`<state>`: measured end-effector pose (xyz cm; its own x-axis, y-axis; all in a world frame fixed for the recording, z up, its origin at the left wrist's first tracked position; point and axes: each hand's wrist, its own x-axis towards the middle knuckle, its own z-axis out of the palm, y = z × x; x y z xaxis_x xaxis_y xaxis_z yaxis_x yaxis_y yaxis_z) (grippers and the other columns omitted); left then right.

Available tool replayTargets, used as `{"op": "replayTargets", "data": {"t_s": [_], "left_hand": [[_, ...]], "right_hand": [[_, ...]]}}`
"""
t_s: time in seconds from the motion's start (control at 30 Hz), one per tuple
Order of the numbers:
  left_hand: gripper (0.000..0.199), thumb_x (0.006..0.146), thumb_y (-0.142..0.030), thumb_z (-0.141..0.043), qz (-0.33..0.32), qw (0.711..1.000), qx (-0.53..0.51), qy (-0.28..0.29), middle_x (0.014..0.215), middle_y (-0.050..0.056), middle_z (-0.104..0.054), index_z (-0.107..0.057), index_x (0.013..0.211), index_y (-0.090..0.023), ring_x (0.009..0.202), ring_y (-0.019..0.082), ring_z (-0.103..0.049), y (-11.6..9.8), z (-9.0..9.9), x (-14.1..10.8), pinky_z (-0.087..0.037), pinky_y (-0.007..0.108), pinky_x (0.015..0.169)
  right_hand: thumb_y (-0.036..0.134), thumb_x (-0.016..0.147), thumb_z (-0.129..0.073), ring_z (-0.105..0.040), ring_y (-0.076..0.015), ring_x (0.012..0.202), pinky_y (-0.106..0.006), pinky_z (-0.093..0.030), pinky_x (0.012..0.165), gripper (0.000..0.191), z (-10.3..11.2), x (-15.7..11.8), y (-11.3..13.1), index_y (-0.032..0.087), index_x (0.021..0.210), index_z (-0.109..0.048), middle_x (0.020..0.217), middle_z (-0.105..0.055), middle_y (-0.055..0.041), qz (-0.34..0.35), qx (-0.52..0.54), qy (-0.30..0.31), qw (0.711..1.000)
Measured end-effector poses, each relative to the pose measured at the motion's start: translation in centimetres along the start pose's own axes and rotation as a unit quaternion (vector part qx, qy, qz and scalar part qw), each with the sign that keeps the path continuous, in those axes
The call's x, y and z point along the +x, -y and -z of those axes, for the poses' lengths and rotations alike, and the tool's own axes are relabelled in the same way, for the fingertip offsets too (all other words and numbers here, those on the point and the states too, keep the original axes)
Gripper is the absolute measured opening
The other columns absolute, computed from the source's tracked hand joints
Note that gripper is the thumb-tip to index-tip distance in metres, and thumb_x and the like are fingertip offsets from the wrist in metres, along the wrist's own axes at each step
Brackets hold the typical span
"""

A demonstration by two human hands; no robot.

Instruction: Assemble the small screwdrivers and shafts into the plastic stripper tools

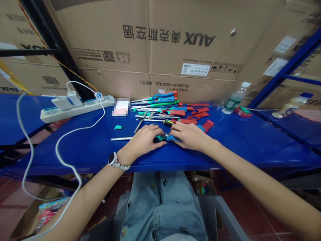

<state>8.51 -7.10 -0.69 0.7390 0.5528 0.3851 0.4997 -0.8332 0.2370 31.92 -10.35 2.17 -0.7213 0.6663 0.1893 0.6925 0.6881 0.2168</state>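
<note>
A long-nosed gas lighter (173,137) with a blue handle lies across the desk in front of me, its metal tube (121,139) pointing left. My left hand (146,138) grips its green and black middle part, fingers curled round it. On the blue handle, the fingers of my right hand (188,134) are closed. Small parts show between the two hands, too small to make out. Just behind lie a yellow-and-black tool handle (168,123) and a thin metal piece (139,122). Several lighters (163,104) in red, blue and green are heaped farther back.
Red handle pieces (199,114) lie right of the heap, a small green part (118,127) left of it. A power strip (82,108) with a white cable (59,144) occupies the left. A plastic bottle (233,100) stands at right. Large cardboard boxes (165,53) wall the back.
</note>
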Motion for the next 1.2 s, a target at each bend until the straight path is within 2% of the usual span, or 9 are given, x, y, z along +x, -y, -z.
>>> {"op": "replayTargets", "data": {"t_s": [0.17, 0.3, 0.57, 0.73, 0.87, 1.0, 1.2], "left_hand": [[0.026, 0.090, -0.037, -0.077, 0.024, 1.000, -0.014, -0.003, 0.104, 0.004, -0.073, -0.065, 0.105, -0.020, 0.100, 0.025, -0.068, -0.1, 0.0, -0.1, -0.052, 0.038, 0.087], [0.027, 0.089, -0.038, -0.078, 0.030, 0.999, -0.016, -0.004, 0.103, 0.004, -0.073, -0.065, 0.104, -0.020, 0.099, 0.025, -0.068, 0.0, -0.1, -0.1, -0.052, 0.039, 0.086], [0.025, 0.091, -0.037, -0.076, 0.022, 0.999, -0.028, -0.004, 0.105, 0.005, -0.074, -0.065, 0.106, -0.020, 0.101, 0.024, -0.068, 0.3, -0.1, -0.2, -0.052, 0.040, 0.089], [0.022, 0.092, -0.034, -0.075, 0.012, 0.999, -0.033, 0.010, 0.110, 0.004, -0.074, -0.066, 0.107, -0.021, 0.104, 0.024, -0.067, 0.5, 0.2, -0.2, -0.051, 0.040, 0.092], [0.022, 0.093, -0.033, -0.074, 0.002, 0.999, -0.027, 0.017, 0.109, 0.003, -0.074, -0.066, 0.109, -0.021, 0.103, 0.024, -0.067, 0.6, 0.4, -0.2, -0.050, 0.040, 0.092], [0.022, 0.095, -0.034, -0.071, -0.012, 1.000, -0.006, 0.013, 0.106, 0.004, -0.072, -0.067, 0.111, -0.021, 0.101, 0.024, -0.066, 0.5, 0.4, -0.3, -0.049, 0.038, 0.090], [0.025, 0.101, -0.039, -0.061, -0.043, 0.997, 0.055, 0.021, 0.101, 0.004, -0.071, -0.071, 0.119, -0.025, 0.094, 0.022, -0.064, 0.5, 0.4, -0.4, -0.046, 0.038, 0.088]], "right_hand": [[0.025, 0.097, -0.061, -0.063, -0.0239, 0.100, -0.029, -0.037, 0.064, 0.021, 1.2, 0.4, 0.2, 0.013, 0.110, -0.072, 0.113, -0.070, -0.0134, -0.003, -0.022, 0.067, 0.997], [0.024, 0.095, -0.062, -0.064, -0.0225, 0.096, -0.029, -0.031, 0.060, 0.021, 2.0, 0.7, 0.4, 0.015, 0.109, -0.074, 0.111, -0.070, -0.0121, -0.011, -0.031, 0.097, 0.995], [0.026, 0.092, -0.066, -0.066, -0.0229, 0.086, -0.031, -0.033, 0.060, 0.016, 2.2, 1.7, 0.3, 0.017, 0.098, -0.078, 0.099, -0.072, -0.0111, 0.012, -0.048, 0.093, 0.994], [0.026, 0.092, -0.064, -0.066, -0.0224, 0.083, -0.031, -0.032, 0.059, 0.020, 2.2, 1.7, 0.1, 0.016, 0.103, -0.077, 0.100, -0.072, -0.0112, 0.022, -0.059, 0.118, 0.991], [0.030, 0.091, -0.065, -0.066, -0.0235, 0.091, -0.030, -0.036, 0.062, 0.027, 1.6, 0.8, -0.5, 0.018, 0.113, -0.076, 0.110, -0.070, -0.0121, 0.030, -0.022, 0.101, 0.994], [0.029, 0.092, -0.063, -0.066, -0.0242, 0.097, -0.030, -0.040, 0.064, 0.034, 0.9, -0.4, -0.6, 0.020, 0.123, -0.074, 0.123, -0.066, -0.0126, 0.004, 0.022, 0.063, 0.998], [0.026, 0.093, -0.057, -0.065, -0.0213, 0.088, -0.030, -0.044, 0.065, 0.044, 0.6, -1.5, 0.4, 0.024, 0.135, -0.068, 0.129, -0.063, -0.0114, -0.045, 0.058, 0.040, 0.996]]}}
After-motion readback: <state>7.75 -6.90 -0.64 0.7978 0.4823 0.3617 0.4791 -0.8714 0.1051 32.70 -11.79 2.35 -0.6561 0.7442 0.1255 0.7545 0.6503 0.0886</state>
